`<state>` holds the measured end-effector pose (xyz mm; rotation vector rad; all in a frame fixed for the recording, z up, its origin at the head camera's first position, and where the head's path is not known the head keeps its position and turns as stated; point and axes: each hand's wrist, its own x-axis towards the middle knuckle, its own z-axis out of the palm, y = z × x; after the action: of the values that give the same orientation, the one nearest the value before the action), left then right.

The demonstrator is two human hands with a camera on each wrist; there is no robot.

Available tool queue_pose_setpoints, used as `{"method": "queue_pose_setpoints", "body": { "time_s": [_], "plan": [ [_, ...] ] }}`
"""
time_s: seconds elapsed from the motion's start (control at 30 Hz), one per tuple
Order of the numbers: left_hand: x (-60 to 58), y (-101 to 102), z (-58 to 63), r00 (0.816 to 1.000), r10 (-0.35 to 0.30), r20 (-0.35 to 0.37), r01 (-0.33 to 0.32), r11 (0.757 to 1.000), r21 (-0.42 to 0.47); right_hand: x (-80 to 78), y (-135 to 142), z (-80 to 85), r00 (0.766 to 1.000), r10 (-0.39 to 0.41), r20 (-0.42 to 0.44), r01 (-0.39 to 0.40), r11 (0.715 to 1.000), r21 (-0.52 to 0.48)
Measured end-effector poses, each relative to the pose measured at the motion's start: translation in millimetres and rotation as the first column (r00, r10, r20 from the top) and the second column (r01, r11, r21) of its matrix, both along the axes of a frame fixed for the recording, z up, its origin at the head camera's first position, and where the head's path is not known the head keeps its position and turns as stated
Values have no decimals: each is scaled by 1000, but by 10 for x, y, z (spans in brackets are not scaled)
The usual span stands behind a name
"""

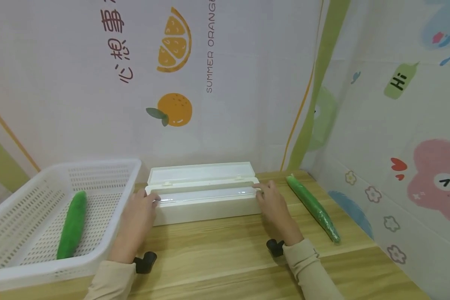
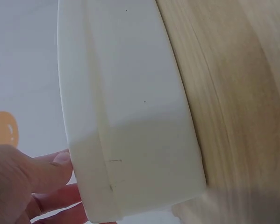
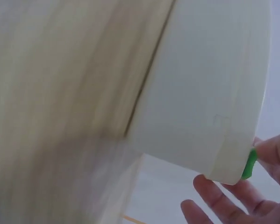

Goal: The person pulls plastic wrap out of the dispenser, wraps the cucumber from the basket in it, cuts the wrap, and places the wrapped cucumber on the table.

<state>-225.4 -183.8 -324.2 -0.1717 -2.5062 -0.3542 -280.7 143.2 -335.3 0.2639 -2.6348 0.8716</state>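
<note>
A long white cling film dispenser box (image 1: 210, 210) stands on the table, its lid (image 1: 200, 173) raised at the back. Glossy clear film (image 1: 210, 193) stretches along its open top. My left hand (image 1: 139, 212) grips the left end, thumb on the upper edge and fingers around the corner in the left wrist view. At the right end my right hand (image 1: 273, 204) holds the top corner. A small green piece (image 3: 249, 163) shows between that corner and the thumb in the right wrist view; the other fingers spread below the end.
Left of the box, a white perforated basket (image 1: 129, 183) contains a green cucumber (image 1: 73, 225). Another cucumber (image 1: 311, 202), wrapped in shiny film, lies on the wooden table (image 1: 210, 258) to the right. A printed cloth (image 1: 228, 137) hangs close behind the box.
</note>
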Motion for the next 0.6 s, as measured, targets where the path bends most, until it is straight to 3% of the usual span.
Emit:
{"method": "queue_pose_setpoints", "body": {
  "time_s": [0.27, 0.6],
  "plan": [
    [-20, -4, 21, 999, 16, 42, -16, 1000, -3, -52, -11, 26, 1000, 2, 24, -2, 1000, 2],
    [-39, -5, 44, 996, 53, 76, -55, 998, 34, -57, -80, 22, 997, -80, -6, 80, 997, 7]
  ]
}}
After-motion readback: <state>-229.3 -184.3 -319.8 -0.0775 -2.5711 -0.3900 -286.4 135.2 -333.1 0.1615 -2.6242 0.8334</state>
